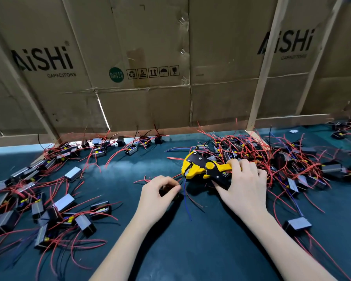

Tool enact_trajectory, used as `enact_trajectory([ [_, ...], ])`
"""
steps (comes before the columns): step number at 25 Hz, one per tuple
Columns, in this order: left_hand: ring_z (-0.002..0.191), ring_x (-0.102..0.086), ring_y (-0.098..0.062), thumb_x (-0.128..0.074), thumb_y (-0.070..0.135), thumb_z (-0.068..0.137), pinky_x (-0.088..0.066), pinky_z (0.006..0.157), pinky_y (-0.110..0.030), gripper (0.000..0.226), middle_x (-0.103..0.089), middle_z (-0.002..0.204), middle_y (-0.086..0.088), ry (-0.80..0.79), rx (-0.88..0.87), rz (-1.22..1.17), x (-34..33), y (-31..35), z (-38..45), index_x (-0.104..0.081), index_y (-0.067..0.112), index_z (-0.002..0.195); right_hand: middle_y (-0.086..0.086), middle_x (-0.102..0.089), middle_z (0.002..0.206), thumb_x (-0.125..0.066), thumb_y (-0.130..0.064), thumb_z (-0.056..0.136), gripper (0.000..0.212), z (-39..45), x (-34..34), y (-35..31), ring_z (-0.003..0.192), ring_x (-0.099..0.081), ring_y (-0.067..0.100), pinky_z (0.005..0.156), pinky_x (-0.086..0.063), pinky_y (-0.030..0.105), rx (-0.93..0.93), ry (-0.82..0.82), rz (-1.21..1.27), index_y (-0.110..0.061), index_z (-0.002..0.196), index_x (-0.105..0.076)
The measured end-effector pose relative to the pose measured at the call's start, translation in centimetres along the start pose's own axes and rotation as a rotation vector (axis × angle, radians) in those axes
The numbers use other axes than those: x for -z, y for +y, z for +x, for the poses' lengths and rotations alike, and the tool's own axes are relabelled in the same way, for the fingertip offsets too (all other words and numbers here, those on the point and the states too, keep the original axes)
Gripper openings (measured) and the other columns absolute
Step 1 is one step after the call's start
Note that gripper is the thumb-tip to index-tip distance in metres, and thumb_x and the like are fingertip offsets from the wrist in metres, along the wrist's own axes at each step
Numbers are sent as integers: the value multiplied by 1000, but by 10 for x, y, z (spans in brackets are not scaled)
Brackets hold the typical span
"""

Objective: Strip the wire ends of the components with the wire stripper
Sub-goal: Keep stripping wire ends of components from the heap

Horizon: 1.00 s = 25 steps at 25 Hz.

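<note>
A yellow and black wire stripper (201, 167) lies on the dark green table mat (190, 240), jaws pointing left. My right hand (245, 185) grips its handles from the right, thumb under the lower black handle. My left hand (158, 191) curls round a small black component (167, 190), mostly hidden by the fingers. Red, black and blue wires (185, 196) trail from it toward the stripper's jaws. I cannot tell whether a wire sits in the jaws.
A loose pile of components (49, 199) with red wires lies at the left. A denser tangle (282, 159) lies behind and right of my right hand. One component (298, 225) sits alone at the right. Cardboard sheets (150, 57) on wooden posts wall off the back.
</note>
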<state>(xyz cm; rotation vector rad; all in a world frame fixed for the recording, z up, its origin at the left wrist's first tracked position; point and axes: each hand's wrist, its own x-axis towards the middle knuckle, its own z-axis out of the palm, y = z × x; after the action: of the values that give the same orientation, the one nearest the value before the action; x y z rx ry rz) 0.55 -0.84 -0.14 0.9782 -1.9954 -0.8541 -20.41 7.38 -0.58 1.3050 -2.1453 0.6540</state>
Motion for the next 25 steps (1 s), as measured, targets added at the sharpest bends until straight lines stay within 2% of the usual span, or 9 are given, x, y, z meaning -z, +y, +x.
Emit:
enact_trajectory([
  [3, 80, -55, -17, -73, 14, 85, -44, 81, -32, 6, -66, 84, -1, -15, 25, -2, -1, 3, 0, -73, 16, 79, 8, -58, 91, -83, -50, 60, 59, 1, 0, 0, 86, -54, 31, 77, -37, 42, 57, 39, -31, -12, 99, -61],
  [7, 82, -54, -17, -71, 14, 87, -43, 81, -30, 17, -65, 85, -1, -13, 61, -1, -4, 8, -2, -67, 25, 74, 7, -56, 89, -81, -50, 59, 58, 2, 0, -2, 84, -52, 31, 76, -36, 41, 106, 63, -49, -12, 97, -60],
  [10, 81, -53, -17, -67, 12, 89, -42, 81, -30, 13, -64, 85, -2, -8, 70, -16, -5, 7, -2, -67, 18, 77, 8, -56, 90, -82, -46, 59, 56, 3, 0, 2, 84, -52, 32, 76, -35, 41, 106, 84, -43, -11, 98, -61],
  [14, 67, -47, -1, -65, 10, 89, -39, 70, -17, 16, -63, 83, -2, 22, 98, -81, -3, 4, -1, -66, 19, 76, 9, -56, 89, -83, -43, 57, 57, 2, -1, 6, 83, -52, 32, 75, -35, 41, 95, 95, -51, -10, 98, -61],
  [17, 64, -46, 0, -67, 10, 88, -38, 67, -13, 20, -62, 83, -4, 40, 111, -99, -6, 4, -1, -65, 22, 71, 8, -56, 89, -82, -47, 58, 58, 1, -2, 1, 84, -53, 32, 76, -35, 41, 91, 77, -59, -11, 98, -61],
  [25, 67, -46, -2, -69, 13, 86, -36, 69, -16, 24, -59, 77, 7, 48, 130, -80, -8, 6, -1, -64, 27, 67, 7, -56, 84, -81, -49, 57, 56, 0, 1, -6, 81, -52, 31, 73, -35, 40, 108, 89, -70, -11, 93, -60],
])
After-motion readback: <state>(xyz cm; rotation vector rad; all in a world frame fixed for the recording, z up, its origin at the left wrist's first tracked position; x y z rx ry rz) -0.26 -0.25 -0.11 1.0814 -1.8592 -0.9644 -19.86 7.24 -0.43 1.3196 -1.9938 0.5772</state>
